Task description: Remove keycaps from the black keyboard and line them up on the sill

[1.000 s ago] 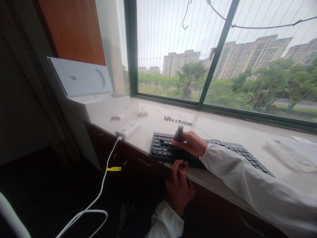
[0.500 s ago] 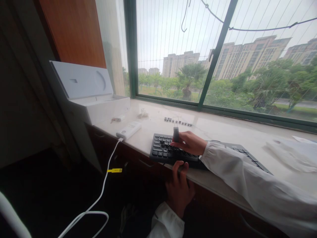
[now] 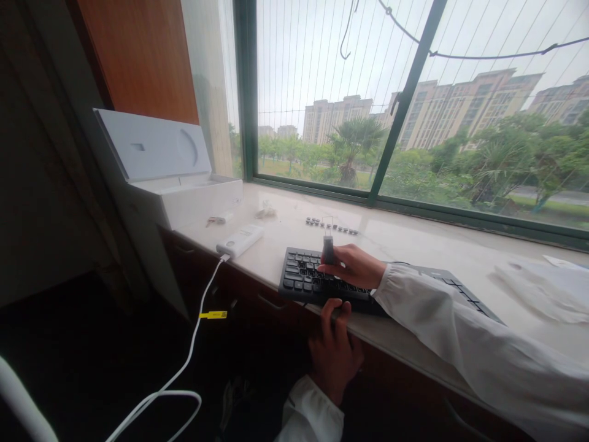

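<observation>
A black keyboard (image 3: 294, 277) lies on the windowsill counter, with some of its keycaps gone. My right hand (image 3: 352, 264) is over it, thumb and fingers closed on the dark handle of a wire keycap puller (image 3: 328, 248). The puller's wire prongs point up and away from the keys. Below the keyboard's front edge, my left hand (image 3: 337, 347) has its fingers bent and apart, fingertips resting at the edge; whether they press on the keyboard or the counter I cannot tell. Several loose keycaps (image 3: 345, 230) lie in a row behind the keyboard.
An open white box (image 3: 197, 199) stands at the left end of the counter (image 3: 280, 236). Near it lie a white power bank (image 3: 239, 241) with a white cable (image 3: 197, 331) hanging down, and a small clear bag (image 3: 265, 210). White papers (image 3: 543, 285) lie at right.
</observation>
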`<action>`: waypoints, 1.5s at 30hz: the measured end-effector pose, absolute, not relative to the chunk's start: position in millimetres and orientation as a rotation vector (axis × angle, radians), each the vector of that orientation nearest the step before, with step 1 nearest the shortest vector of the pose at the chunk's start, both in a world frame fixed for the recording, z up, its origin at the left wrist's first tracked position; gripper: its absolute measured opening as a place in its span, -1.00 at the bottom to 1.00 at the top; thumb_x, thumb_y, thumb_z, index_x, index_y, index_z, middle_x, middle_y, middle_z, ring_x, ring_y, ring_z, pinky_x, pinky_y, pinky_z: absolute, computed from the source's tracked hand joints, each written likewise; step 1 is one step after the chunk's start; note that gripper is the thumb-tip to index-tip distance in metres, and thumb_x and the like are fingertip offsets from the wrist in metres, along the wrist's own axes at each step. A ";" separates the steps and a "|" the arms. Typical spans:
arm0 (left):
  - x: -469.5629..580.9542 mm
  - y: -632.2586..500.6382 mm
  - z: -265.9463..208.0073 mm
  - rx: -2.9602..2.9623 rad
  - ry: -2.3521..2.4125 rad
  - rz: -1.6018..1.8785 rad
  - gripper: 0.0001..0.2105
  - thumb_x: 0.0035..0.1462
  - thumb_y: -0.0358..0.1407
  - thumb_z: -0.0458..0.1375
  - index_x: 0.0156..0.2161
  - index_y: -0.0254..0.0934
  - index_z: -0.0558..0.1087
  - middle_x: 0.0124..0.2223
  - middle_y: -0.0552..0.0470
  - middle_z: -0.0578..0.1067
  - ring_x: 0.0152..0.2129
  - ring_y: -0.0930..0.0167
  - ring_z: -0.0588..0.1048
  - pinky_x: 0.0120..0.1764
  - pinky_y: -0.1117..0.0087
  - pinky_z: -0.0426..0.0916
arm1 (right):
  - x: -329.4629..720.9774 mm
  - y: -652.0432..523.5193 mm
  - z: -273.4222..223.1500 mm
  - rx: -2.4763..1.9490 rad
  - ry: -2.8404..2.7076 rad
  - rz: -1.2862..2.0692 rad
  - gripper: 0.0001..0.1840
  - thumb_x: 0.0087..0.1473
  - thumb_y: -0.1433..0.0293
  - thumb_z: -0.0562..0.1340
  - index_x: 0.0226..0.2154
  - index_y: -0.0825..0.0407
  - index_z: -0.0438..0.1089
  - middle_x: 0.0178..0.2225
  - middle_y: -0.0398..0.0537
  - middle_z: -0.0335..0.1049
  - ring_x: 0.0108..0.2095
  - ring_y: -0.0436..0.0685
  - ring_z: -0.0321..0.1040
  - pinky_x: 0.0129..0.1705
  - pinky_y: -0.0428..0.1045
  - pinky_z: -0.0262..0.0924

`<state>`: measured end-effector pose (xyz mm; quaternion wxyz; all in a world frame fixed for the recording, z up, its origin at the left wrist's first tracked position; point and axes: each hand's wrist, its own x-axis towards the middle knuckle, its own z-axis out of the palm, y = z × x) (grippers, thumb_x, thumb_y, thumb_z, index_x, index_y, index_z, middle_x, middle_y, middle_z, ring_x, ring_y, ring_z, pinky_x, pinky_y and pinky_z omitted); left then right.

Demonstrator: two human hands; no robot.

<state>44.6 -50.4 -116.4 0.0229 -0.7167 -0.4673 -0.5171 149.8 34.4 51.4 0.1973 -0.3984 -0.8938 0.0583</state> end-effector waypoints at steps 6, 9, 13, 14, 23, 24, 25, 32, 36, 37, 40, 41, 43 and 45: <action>45.8 -49.3 -120.1 -2.195 -1.449 -1.625 -0.46 -0.07 -0.51 0.07 0.09 -0.22 0.30 0.09 -0.09 0.38 -0.01 0.32 0.45 -0.33 0.44 0.47 | 155.4 35.7 51.2 -1.122 -2.414 0.114 -0.62 0.21 0.10 0.11 -0.39 0.06 0.34 -0.52 -0.10 0.36 -0.52 0.00 0.26 -0.43 -0.09 0.14; 46.8 -48.2 -121.8 -2.172 -1.433 -1.647 -0.48 -0.06 -0.51 0.06 0.08 -0.23 0.31 0.08 -0.10 0.38 -0.02 0.32 0.45 -0.31 0.45 0.46 | 158.4 36.5 49.2 -1.140 -2.350 0.133 -0.64 0.20 0.10 0.12 -0.36 0.06 0.35 -0.49 -0.08 0.41 -0.51 0.01 0.30 -0.42 -0.09 0.17; 47.7 -48.0 -121.0 -2.152 -1.427 -1.668 -0.50 -0.04 -0.51 0.04 0.07 -0.24 0.32 0.07 -0.11 0.38 -0.02 0.33 0.45 -0.28 0.44 0.46 | 156.2 36.2 44.4 -1.124 -2.338 0.153 -0.65 0.18 0.11 0.14 -0.35 0.06 0.38 -0.46 -0.07 0.45 -0.49 0.02 0.34 -0.40 -0.08 0.20; 47.7 -48.1 -120.5 -2.153 -1.425 -1.671 -0.51 -0.04 -0.51 0.04 0.07 -0.24 0.32 0.07 -0.11 0.38 -0.02 0.33 0.45 -0.28 0.44 0.46 | 155.0 35.9 43.3 -1.122 -2.335 0.159 -0.65 0.17 0.11 0.15 -0.35 0.06 0.38 -0.46 -0.07 0.45 -0.50 0.02 0.34 -0.41 -0.09 0.20; 46.8 -48.0 -117.8 -2.164 -1.406 -1.703 -0.52 -0.01 -0.50 0.03 0.06 -0.24 0.31 0.06 -0.11 0.38 -0.06 0.33 0.47 -0.26 0.42 0.46 | 152.6 35.3 41.2 -1.135 -2.354 0.151 -0.67 0.17 0.14 0.17 -0.33 0.07 0.41 -0.47 -0.07 0.44 -0.50 0.01 0.31 -0.41 -0.09 0.18; 46.8 -48.4 -117.4 -2.163 -1.408 -1.700 -0.52 -0.02 -0.50 0.03 0.07 -0.23 0.31 0.06 -0.11 0.38 -0.07 0.33 0.48 -0.27 0.42 0.46 | 152.8 35.4 41.3 -1.136 -2.358 0.147 -0.67 0.18 0.14 0.16 -0.33 0.07 0.41 -0.47 -0.07 0.44 -0.50 0.01 0.31 -0.41 -0.09 0.18; 46.8 -48.8 -117.0 -2.163 -1.410 -1.696 -0.52 -0.02 -0.50 0.03 0.07 -0.23 0.31 0.06 -0.11 0.38 -0.08 0.33 0.48 -0.28 0.42 0.46 | 152.9 35.5 41.5 -1.138 -2.362 0.143 -0.68 0.18 0.15 0.16 -0.33 0.07 0.41 -0.47 -0.07 0.44 -0.50 0.01 0.30 -0.41 -0.09 0.17; 46.6 -48.0 -118.2 -2.171 -1.430 -1.656 -0.53 -0.02 -0.48 0.06 0.07 -0.23 0.32 0.07 -0.12 0.38 -0.05 0.32 0.47 -0.33 0.45 0.45 | 151.5 37.5 40.8 -1.196 -2.362 0.133 -0.66 0.18 0.13 0.15 -0.34 0.07 0.42 -0.49 -0.08 0.41 -0.50 0.01 0.28 -0.41 -0.09 0.15; 46.8 -46.3 -122.7 -2.160 -1.423 -1.664 -0.53 0.01 -0.48 0.05 0.08 -0.23 0.31 0.08 -0.12 0.37 -0.04 0.31 0.46 -0.30 0.43 0.45 | 150.8 37.7 41.1 -1.212 -2.359 0.147 -0.65 0.17 0.12 0.16 -0.34 0.07 0.42 -0.48 -0.08 0.41 -0.49 0.02 0.29 -0.40 -0.09 0.16; 46.8 -46.0 -123.4 -2.158 -1.416 -1.667 -0.54 0.02 -0.48 0.05 0.08 -0.24 0.31 0.08 -0.12 0.37 -0.03 0.31 0.46 -0.29 0.43 0.45 | 150.8 37.5 41.4 -1.206 -2.357 0.154 -0.65 0.17 0.12 0.16 -0.34 0.07 0.42 -0.48 -0.08 0.42 -0.49 0.02 0.29 -0.40 -0.09 0.16; 46.1 -45.8 -123.2 -2.157 -1.414 -1.662 -0.56 0.03 -0.46 0.06 0.07 -0.24 0.32 0.07 -0.13 0.37 -0.04 0.31 0.46 -0.29 0.44 0.45 | 151.2 37.3 42.0 -1.188 -2.359 0.173 -0.65 0.17 0.11 0.16 -0.33 0.07 0.42 -0.48 -0.08 0.43 -0.50 0.01 0.30 -0.41 -0.09 0.17; 45.8 -45.9 -122.7 -2.158 -1.419 -1.659 -0.56 0.03 -0.46 0.06 0.07 -0.24 0.32 0.07 -0.13 0.37 -0.05 0.32 0.47 -0.30 0.44 0.45 | 151.5 37.4 42.0 -1.181 -2.362 0.176 -0.64 0.17 0.11 0.16 -0.33 0.07 0.42 -0.48 -0.07 0.43 -0.50 0.01 0.30 -0.41 -0.09 0.17; 45.4 -46.2 -121.8 -2.163 -1.429 -1.654 -0.56 0.04 -0.45 0.05 0.08 -0.23 0.31 0.07 -0.12 0.37 -0.06 0.32 0.47 -0.30 0.43 0.45 | 152.2 37.7 41.9 -1.167 -2.369 0.178 -0.63 0.17 0.10 0.16 -0.33 0.07 0.43 -0.48 -0.07 0.43 -0.50 0.01 0.30 -0.41 -0.10 0.18; 45.3 -46.4 -121.4 -2.165 -1.419 -1.661 -0.55 0.04 -0.46 0.04 0.08 -0.23 0.31 0.08 -0.13 0.37 -0.06 0.32 0.47 -0.31 0.44 0.45 | 153.1 38.2 41.7 -1.149 -2.377 0.175 -0.63 0.17 0.10 0.16 -0.32 0.08 0.43 -0.47 -0.07 0.44 -0.49 0.01 0.31 -0.40 -0.10 0.19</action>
